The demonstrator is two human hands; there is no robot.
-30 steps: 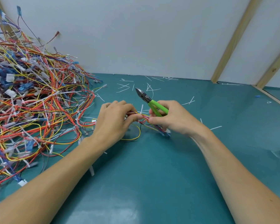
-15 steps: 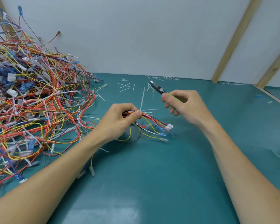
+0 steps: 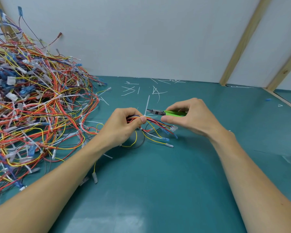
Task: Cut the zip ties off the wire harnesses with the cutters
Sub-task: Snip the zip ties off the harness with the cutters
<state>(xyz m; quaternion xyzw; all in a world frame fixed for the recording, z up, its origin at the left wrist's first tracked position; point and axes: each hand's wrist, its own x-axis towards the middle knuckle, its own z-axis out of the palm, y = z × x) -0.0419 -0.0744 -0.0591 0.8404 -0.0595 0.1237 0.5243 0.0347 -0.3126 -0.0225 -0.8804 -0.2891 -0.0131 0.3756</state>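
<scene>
My left hand (image 3: 123, 127) pinches a small wire harness (image 3: 155, 127) of red, yellow, blue and white wires just above the teal table. A white zip tie (image 3: 147, 105) wraps the bundle by my thumb, and its long tail sticks straight up. My right hand (image 3: 190, 117) grips the green-handled cutters (image 3: 168, 113) level, with the dark jaws pointing left. The jaw tips sit right beside the tie's tail, just above the bundle. The harness's loose ends with connectors fan out to the right under my right hand.
A big tangled pile of wire harnesses (image 3: 32, 105) fills the left side of the teal table (image 3: 158, 190). Cut white tie pieces (image 3: 129, 89) lie scattered near the back wall. Wooden battens (image 3: 240, 42) lean against the wall at the right.
My right hand has swung the cutters from pointing up and away, down and left to the zip tie's tail. My left hand keeps hold of the harness, slightly raised.
</scene>
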